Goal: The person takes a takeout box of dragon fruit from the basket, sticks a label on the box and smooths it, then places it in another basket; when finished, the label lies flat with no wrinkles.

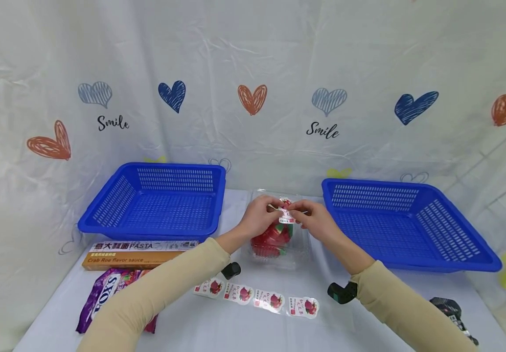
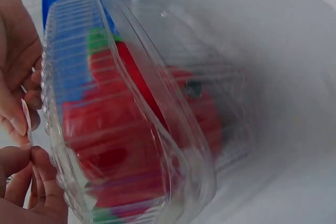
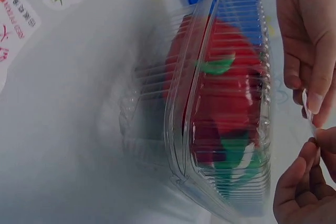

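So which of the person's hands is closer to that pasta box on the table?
The left. The left hand is over the clear fruit container, on the side toward the pasta box. The right hand is on the far side of the container, farther from the box.

We cannot read the small print on the sticker that both hands pinch above the clear clamshell box. The red fruit inside is blurred through the ribbed plastic, so its kind stays unclear. The left hand is cut off by the left wrist view's edge, and the right hand by the right wrist view's. The left sleeve hides part of the purple packet.
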The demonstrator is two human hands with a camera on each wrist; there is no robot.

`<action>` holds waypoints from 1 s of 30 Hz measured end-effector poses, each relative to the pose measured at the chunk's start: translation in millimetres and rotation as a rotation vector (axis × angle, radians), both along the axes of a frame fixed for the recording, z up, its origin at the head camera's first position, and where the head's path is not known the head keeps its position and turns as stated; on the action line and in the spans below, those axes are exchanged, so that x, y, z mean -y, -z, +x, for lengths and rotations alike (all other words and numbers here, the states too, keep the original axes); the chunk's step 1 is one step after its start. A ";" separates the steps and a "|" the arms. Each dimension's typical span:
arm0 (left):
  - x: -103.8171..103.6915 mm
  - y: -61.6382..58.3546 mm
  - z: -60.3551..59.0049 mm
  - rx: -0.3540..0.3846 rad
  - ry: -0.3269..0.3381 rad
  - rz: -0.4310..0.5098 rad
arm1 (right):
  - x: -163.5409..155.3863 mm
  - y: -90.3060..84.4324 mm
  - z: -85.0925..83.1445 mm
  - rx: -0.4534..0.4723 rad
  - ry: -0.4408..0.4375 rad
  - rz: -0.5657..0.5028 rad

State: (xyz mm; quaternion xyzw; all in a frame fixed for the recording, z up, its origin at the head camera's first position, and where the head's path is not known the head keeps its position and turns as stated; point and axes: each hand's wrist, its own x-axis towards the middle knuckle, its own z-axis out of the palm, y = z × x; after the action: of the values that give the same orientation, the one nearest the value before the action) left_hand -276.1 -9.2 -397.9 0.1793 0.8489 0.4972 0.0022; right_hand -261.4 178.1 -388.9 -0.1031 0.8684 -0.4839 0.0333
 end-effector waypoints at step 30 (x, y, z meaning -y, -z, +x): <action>-2.5 2.5 -15.0 -0.172 -0.061 -0.288 | 12.6 -1.8 -32.0 -0.003 -0.080 0.263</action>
State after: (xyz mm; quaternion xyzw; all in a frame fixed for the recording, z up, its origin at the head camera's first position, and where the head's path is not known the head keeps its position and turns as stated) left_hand -291.0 -6.8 -400.4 0.1932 0.9135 0.3530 -0.0596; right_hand -293.4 165.5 -387.1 -0.1331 0.9196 -0.3640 0.0645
